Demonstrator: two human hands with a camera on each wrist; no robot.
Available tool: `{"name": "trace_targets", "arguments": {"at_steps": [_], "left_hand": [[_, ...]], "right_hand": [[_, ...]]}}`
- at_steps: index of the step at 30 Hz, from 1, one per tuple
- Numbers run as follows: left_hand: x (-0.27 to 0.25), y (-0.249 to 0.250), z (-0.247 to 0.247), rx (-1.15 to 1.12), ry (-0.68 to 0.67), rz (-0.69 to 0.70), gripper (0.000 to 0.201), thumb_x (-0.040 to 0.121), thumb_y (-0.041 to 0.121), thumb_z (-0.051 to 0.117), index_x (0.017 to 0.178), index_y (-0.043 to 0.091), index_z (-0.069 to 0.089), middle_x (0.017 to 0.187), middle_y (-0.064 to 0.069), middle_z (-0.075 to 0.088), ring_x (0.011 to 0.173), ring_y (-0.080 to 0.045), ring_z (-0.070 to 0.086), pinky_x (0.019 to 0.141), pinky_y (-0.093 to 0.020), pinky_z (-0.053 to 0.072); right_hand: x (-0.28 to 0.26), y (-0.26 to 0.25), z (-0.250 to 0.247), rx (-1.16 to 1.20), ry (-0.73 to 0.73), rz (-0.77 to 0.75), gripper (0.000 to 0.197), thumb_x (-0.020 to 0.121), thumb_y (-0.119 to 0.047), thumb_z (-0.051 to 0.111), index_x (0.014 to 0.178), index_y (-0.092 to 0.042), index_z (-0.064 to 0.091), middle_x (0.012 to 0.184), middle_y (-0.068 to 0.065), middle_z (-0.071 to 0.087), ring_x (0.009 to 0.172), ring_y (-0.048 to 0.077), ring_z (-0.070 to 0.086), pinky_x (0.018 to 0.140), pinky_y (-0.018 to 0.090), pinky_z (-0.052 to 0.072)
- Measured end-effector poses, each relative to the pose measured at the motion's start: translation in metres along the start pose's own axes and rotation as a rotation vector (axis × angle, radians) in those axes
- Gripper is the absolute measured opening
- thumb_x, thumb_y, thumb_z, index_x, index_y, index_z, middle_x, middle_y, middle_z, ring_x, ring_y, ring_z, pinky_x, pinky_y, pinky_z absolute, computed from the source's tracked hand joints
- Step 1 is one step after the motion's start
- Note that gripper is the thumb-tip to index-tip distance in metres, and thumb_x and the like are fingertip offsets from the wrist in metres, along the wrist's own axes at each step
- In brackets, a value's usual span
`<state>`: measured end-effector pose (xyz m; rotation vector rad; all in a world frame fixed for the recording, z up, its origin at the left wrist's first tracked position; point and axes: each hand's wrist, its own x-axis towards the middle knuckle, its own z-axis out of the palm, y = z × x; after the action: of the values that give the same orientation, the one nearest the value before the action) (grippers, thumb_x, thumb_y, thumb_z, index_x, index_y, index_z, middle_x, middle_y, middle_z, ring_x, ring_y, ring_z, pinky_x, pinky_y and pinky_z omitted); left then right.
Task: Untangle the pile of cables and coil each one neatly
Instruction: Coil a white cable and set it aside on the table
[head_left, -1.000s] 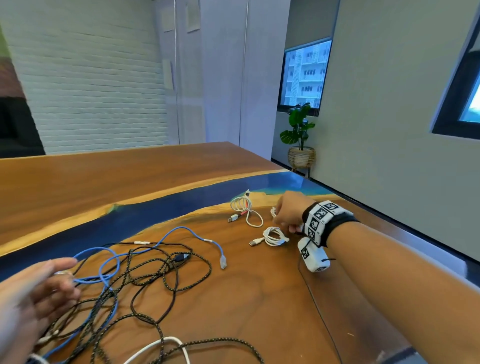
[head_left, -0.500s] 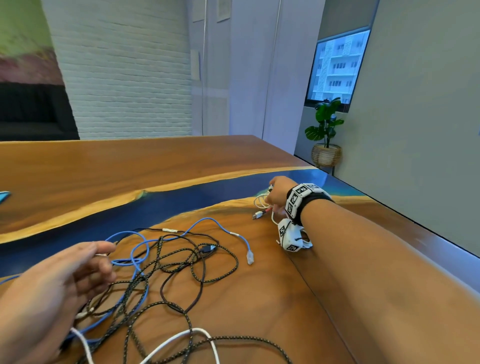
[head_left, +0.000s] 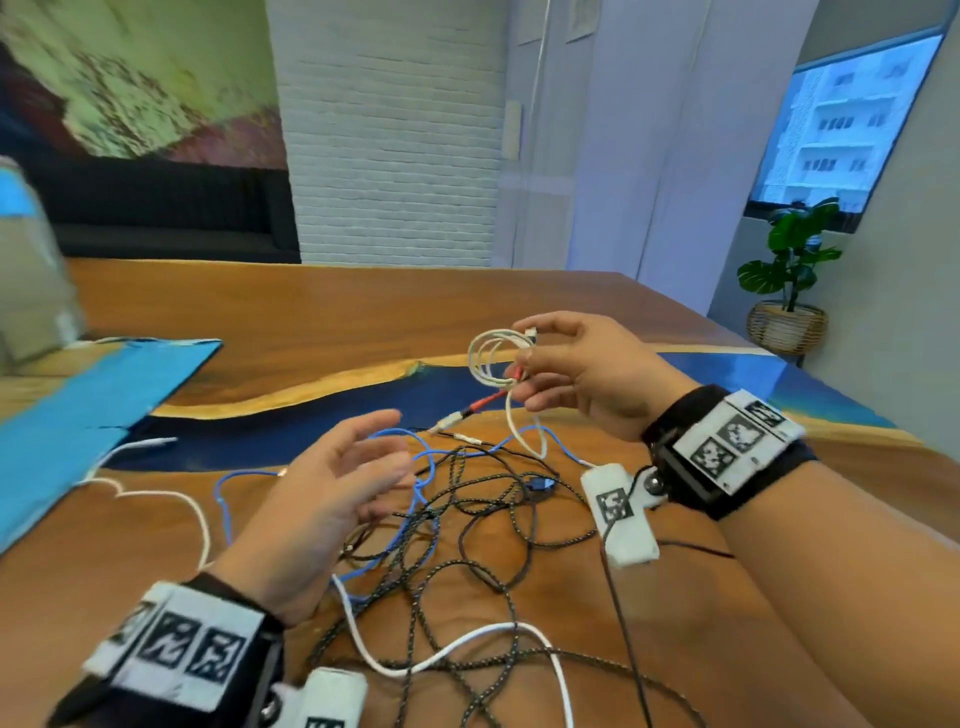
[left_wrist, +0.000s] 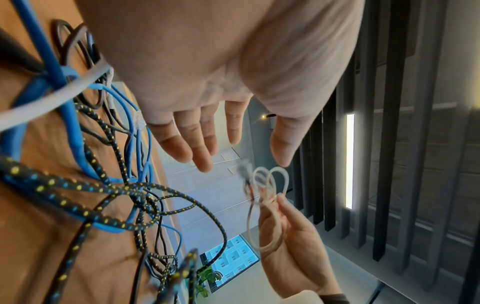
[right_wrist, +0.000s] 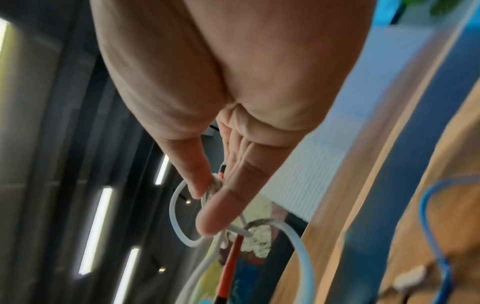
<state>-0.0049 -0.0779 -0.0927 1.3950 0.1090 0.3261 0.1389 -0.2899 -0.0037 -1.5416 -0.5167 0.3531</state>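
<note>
Fingers of the left hand are loosely spread and hold nothing, hovering low in the centre of the head view just above the tangled pile of cables: a black braided cable with yellow flecks, a thin blue cable and a thick white cable, all lying on the wooden worktop with a blue resin band. Farther up, right of centre, the right hand is raised clear of the worktop. Its thumb and fingers pinch a small coil of thin white cable with a red section, the loops standing just left of the fingertips, the red end and one white loop dangling toward the pile. At far right stands a potted green plant in a woven basket.
</note>
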Motion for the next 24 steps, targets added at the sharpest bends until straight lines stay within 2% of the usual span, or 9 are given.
{"name": "trace_targets", "arguments": {"at_steps": [3,5,7,8,13,15,17,21,24], "left_hand": [[-0.002,0.002,-0.003,-0.017,-0.061,-0.019,0.065,0.067,0.03,0.092,0.127,0.037,0.066,0.124,0.0,0.071,0.108,-0.023,0.071,0.089,-0.043,0.053],[-0.004,0.004,-0.003,-0.076,-0.077,0.016,0.048,0.077,0.024,0.087,0.122,0.022,0.07,0.109,-0.007,0.076,0.091,-0.025,0.072,0.081,-0.042,0.053],[-0.006,0.009,0.001,-0.108,-0.025,0.079,0.02,0.087,0.019,0.071,0.105,0.009,0.073,0.082,-0.01,0.071,0.065,-0.02,0.063,0.067,-0.034,0.05],[-0.007,0.011,0.002,-0.11,0.011,0.097,0.015,0.091,0.017,0.066,0.101,0.008,0.073,0.074,-0.01,0.066,0.06,-0.019,0.057,0.063,-0.031,0.048],[-0.001,0.007,-0.004,-0.111,0.105,0.173,0.01,0.09,0.017,0.071,0.089,0.008,0.072,0.069,-0.007,0.058,0.062,-0.018,0.053,0.064,-0.035,0.044],[-0.002,0.007,-0.004,-0.148,0.064,0.187,0.012,0.083,0.017,0.08,0.09,0.009,0.074,0.075,-0.009,0.064,0.066,-0.019,0.057,0.068,-0.036,0.047],[-0.002,0.007,-0.003,-0.198,-0.012,0.19,0.016,0.078,0.006,0.077,0.094,0.01,0.077,0.085,-0.012,0.07,0.073,-0.02,0.063,0.069,-0.031,0.052],[-0.004,0.003,-0.001,-0.092,-0.146,0.195,0.054,0.072,-0.012,0.065,0.114,0.019,0.076,0.101,-0.009,0.067,0.088,-0.02,0.062,0.073,-0.027,0.053],[-0.003,0.001,-0.001,-0.014,-0.191,0.183,0.072,0.074,-0.021,0.063,0.128,0.026,0.069,0.103,-0.008,0.06,0.09,-0.02,0.06,0.075,-0.03,0.054]], "right_hand": [[-0.011,0.001,0.041,0.235,-0.104,0.014,0.036,0.093,-0.003,0.066,0.128,-0.003,0.057,0.092,0.022,0.072,0.068,0.025,0.072,0.057,0.026,0.061],[-0.016,0.008,0.059,0.356,-0.127,0.04,0.038,0.09,-0.008,0.066,0.127,-0.001,0.059,0.093,0.02,0.073,0.069,0.022,0.074,0.057,0.024,0.061],[-0.02,0.017,0.07,0.424,-0.11,0.067,0.034,0.09,-0.011,0.064,0.123,-0.002,0.061,0.091,0.016,0.074,0.068,0.019,0.074,0.055,0.022,0.06],[-0.022,0.022,0.074,0.444,-0.1,0.079,0.032,0.091,-0.012,0.064,0.121,-0.003,0.061,0.089,0.015,0.074,0.066,0.018,0.073,0.053,0.021,0.059],[-0.029,0.047,0.088,0.503,-0.069,0.12,0.041,0.08,-0.018,0.067,0.118,-0.003,0.063,0.081,0.011,0.073,0.06,0.016,0.07,0.048,0.021,0.057],[-0.032,0.053,0.09,0.529,-0.055,0.125,0.033,0.082,-0.017,0.067,0.113,-0.005,0.062,0.081,0.011,0.073,0.06,0.015,0.07,0.048,0.02,0.057],[-0.033,0.057,0.09,0.591,-0.011,0.134,0.027,0.084,-0.015,0.066,0.109,-0.006,0.06,0.079,0.01,0.074,0.06,0.014,0.07,0.05,0.02,0.057],[-0.036,0.06,0.083,0.749,0.059,0.159,0.017,0.096,-0.011,0.061,0.111,-0.003,0.062,0.081,0.011,0.073,0.063,0.013,0.072,0.055,0.02,0.059],[-0.037,0.061,0.08,0.789,0.058,0.175,0.019,0.095,-0.011,0.063,0.111,0.0,0.065,0.079,0.011,0.072,0.065,0.014,0.072,0.055,0.019,0.059]]}}
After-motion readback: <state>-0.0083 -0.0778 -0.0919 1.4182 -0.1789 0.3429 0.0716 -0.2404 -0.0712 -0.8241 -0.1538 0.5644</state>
